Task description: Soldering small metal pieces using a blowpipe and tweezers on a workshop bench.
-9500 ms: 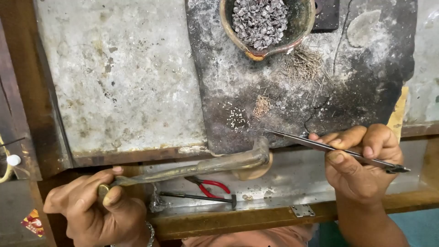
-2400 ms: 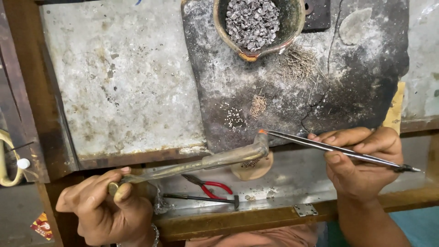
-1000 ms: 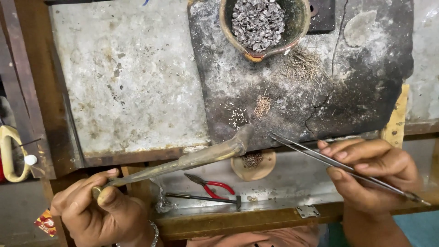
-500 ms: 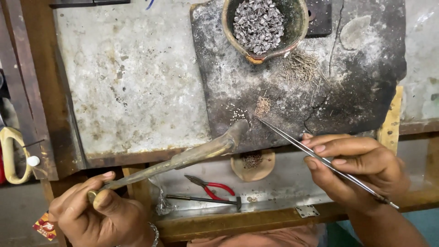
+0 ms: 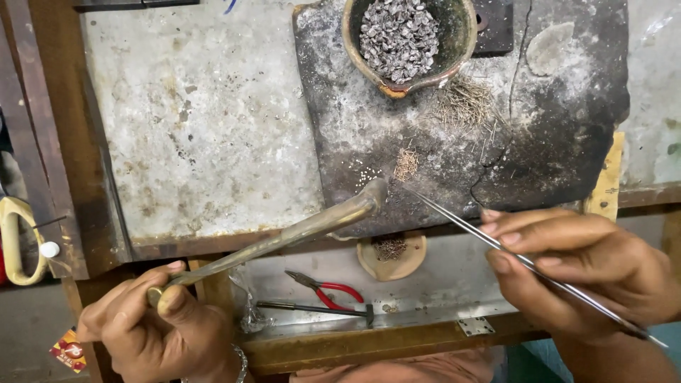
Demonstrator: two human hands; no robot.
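Brass-coloured and tapering, the blowpipe (image 5: 284, 234) runs from the left hand (image 5: 159, 323) at seven o'clock up toward the centre, its bent tip resting at the lower edge of the charred block (image 5: 454, 149). The left hand is closed around the pipe's narrow end, thumb laid along the top. At four o'clock the right hand (image 5: 582, 269) pinches long steel tweezers (image 5: 525, 261) between thumb and fingers; their closed point reaches up-left to a spot just beside the pipe's tip, near a small tuft of fine wire bits (image 5: 406, 164) lying on the block. At twelve o'clock a clay bowl (image 5: 454, 60) holding small grey metal pieces stands on the block, with a looser scatter of thin wires (image 5: 464, 105) just below it. Below the block's edge sits a small round dish (image 5: 392, 257), and at six o'clock red-handled pliers (image 5: 328, 291) lie in the tray of the desk (image 5: 191, 135). Yellow-handled scissors (image 5: 15, 241) lie at nine o'clock.
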